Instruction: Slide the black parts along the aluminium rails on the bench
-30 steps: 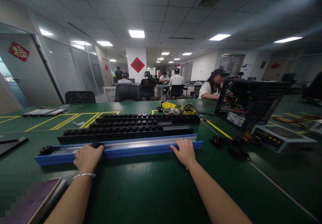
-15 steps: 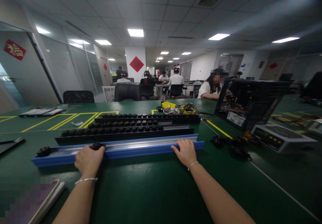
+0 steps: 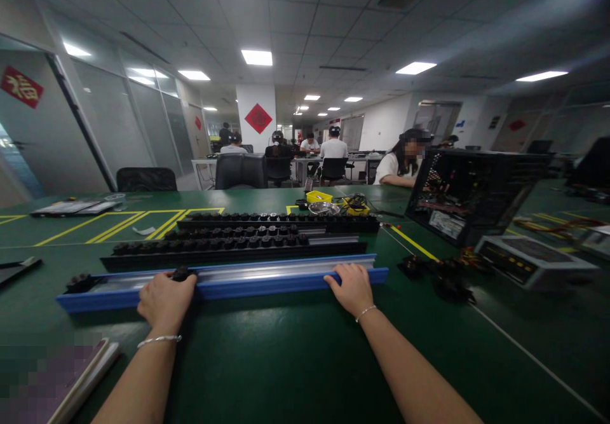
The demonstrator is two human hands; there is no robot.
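Observation:
A long blue rail with a silvery channel along its top lies across the table before me. My left hand is closed around a small black block, which looks like a socket module, on the left half of the rail. Most of that block is hidden by my fingers. Other black modules sit at the rail's left end. My right hand grips the rail near its right end, thumb on the near side and fingers over the top.
Behind the blue rail lie black rails carrying rows of round black modules. To the right are loose black parts, a power supply unit and an open computer case. A co-worker sits beyond; a notebook-like object lies front left.
The view has shifted very slightly. Both hands keep the same hold on the block and the rail, with little visible movement.

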